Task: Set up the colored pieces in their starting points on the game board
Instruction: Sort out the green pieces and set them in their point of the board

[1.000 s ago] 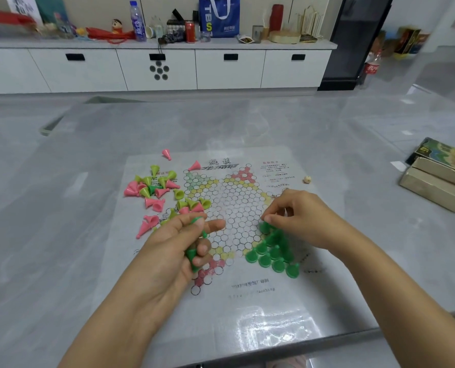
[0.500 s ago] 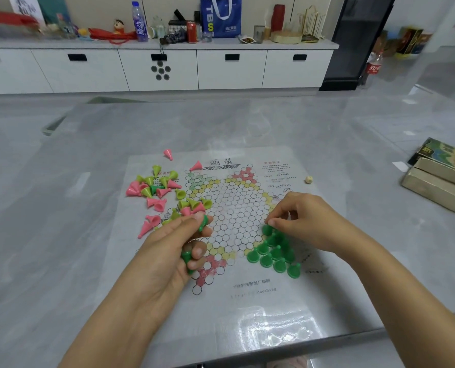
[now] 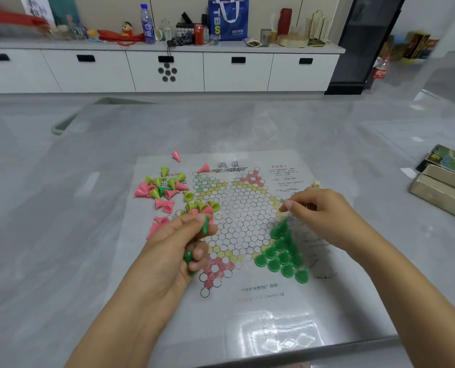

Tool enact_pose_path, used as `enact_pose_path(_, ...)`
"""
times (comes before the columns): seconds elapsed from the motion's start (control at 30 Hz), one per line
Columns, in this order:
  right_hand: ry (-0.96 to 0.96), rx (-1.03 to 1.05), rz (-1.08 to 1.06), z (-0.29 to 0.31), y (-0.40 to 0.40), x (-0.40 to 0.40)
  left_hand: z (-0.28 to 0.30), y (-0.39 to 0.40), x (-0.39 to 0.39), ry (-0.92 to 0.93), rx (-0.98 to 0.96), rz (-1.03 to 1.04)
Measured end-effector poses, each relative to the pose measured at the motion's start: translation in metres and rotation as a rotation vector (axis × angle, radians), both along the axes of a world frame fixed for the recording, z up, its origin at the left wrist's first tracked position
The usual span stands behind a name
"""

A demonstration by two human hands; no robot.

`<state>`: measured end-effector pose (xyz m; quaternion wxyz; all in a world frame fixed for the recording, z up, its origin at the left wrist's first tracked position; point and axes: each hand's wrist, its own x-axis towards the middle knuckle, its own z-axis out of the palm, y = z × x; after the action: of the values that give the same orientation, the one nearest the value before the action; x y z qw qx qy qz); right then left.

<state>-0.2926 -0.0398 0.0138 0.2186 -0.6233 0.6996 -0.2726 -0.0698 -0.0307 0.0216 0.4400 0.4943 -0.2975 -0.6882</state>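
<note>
On a grey bench, a printed paper game board lies flat beneath a person's two bare hands. The left hand hovers over the board's near-left edge, its fingers curled around several dark green pieces, one pinched between thumb and forefinger, others showing lower in the palm. The right hand hangs over the board's right side with its fingers loosely curled and fingertips drawn together; whether they pinch anything cannot be told. Just below that hand, a triangle of green pieces stands upright, filling the board's near-right point. Pink pieces and yellow-green pieces lie tumbled in a loose heap on the board's far-left corner and just off its edge. A small die sits beyond the right hand, and an open game box rests well apart at the bench's right
</note>
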Motion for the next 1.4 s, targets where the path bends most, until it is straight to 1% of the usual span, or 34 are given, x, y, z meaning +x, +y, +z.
enact_pose_path(0.2,0.109,0.068,0.105,0.001,-0.003,0.007,0.005,-0.002,0.013,0.016,0.005,0.055)
enact_pose_path(0.33,0.145,0.096,0.129,-0.002,-0.001,0.009,0.007,-0.002,0.018,0.020,-0.001,0.038)
enact_pose_path(0.8,0.140,0.096,0.134,-0.002,0.000,0.008,0.003,-0.002,0.017,0.004,-0.010,0.014)
enact_pose_path(0.87,0.127,0.079,0.106,-0.002,-0.001,0.007,0.002,-0.002,0.018,0.013,-0.017,0.015)
enact_pose_path(0.97,0.090,-0.009,0.004,0.003,-0.001,0.005,0.001,-0.004,0.020,0.019,-0.017,0.035)
enact_pose_path(1.03,0.007,-0.080,-0.053,0.011,0.000,0.009,0.000,-0.006,0.025,0.041,0.006,0.071)
enact_pose_path(1.1,-0.083,-0.131,-0.061,0.019,0.001,0.019,0.000,-0.009,0.031,0.073,0.036,0.121)
enact_pose_path(1.13,-0.096,-0.137,-0.031,0.023,0.001,0.027,0.000,-0.010,0.034,0.097,0.052,0.148)
enact_pose_path(1.2,-0.067,-0.105,0.108,0.031,-0.004,0.051,0.000,-0.014,0.041,0.158,0.077,0.194)
enact_pose_path(1.3,0.161,-0.050,0.353,0.035,-0.028,0.091,0.001,-0.021,0.051,0.246,0.100,0.243)
enact_pose_path(1.4,0.298,-0.089,0.417,0.029,-0.069,0.127,0.002,-0.026,0.063,0.340,0.133,0.269)
